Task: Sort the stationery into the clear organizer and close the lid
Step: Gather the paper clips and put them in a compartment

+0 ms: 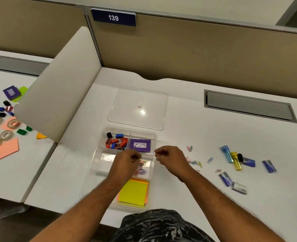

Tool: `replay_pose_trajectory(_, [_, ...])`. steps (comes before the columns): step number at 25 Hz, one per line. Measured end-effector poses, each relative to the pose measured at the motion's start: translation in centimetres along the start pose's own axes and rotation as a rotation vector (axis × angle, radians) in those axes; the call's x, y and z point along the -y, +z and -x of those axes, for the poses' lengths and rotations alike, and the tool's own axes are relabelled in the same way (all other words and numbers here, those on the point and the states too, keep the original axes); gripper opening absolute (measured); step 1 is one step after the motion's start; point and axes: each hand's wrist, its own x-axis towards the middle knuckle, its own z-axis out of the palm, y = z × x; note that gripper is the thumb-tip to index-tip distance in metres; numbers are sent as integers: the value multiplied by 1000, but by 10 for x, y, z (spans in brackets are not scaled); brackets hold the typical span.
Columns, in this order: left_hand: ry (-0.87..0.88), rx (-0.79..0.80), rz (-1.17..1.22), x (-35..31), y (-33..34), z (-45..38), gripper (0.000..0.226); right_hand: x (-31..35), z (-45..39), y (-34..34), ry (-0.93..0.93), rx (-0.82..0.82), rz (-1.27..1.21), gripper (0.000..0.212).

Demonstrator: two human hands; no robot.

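A clear organizer [98, 172] lies on the white desk [179, 119], straight in front of the person, and its lid [126, 105] lies flat on the desk just beyond it, touching or nearly touching the far edge. The far left compartment holds small red, blue and black sharpeners [117, 141]; the far right one holds a purple pad [140, 145]; the near compartment holds a stack of yellow sticky notes [134, 192] over orange ones. A heap of coloured paper clips [141, 169] lies in the middle right compartment. The left hand [125, 162] hangs over that compartment with its fingers [136, 157] curled in and pinched together directly above the heap; a few clips show right at the fingertips, but whether they are gripped or already loose cannot be told. The right hand [170, 157] hovers over the organizer's right rim, its fingers [159, 152] curled in a loose pinch; something small may be between them, too blurred to say. To the right of that hand more paper clips [195, 163] lie scattered on the desk, well apart from both hands' fingertips. Farther right lie a blue tube [226, 154] and a yellow tube [236, 160] side by side, with several small blue packets [268, 165] around them.
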Motion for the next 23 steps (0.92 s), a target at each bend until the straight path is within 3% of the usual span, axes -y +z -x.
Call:
replay_pose_trajectory(6, [366, 92, -81, -58, 52, 8, 11, -72, -2, -73, 12, -265, 258, 31])
replay_pose_trajectory(9, [375, 190, -238, -79, 93, 8, 28, -92, -23, -99, -25, -153, 518, 48])
replay_pose_trajectory(13, [200, 280, -387, -87, 137, 1, 76, -107, -32, -112, -173, 98, 792, 70])
replay_pose_trajectory(16, [152, 225, -468, -90, 160, 0, 82, -127, -8, -108, -241, 106, 772, 59])
replay_pose_trajectory(19, [252, 218, -484, -88, 176, 7, 71, -142, 21, -110, -258, 80, 678, 42])
replay_pose_trajectory(23, [310, 274, -356, -91, 189, 13, 66, -157, 22, -151, -41, -163, 608, 34])
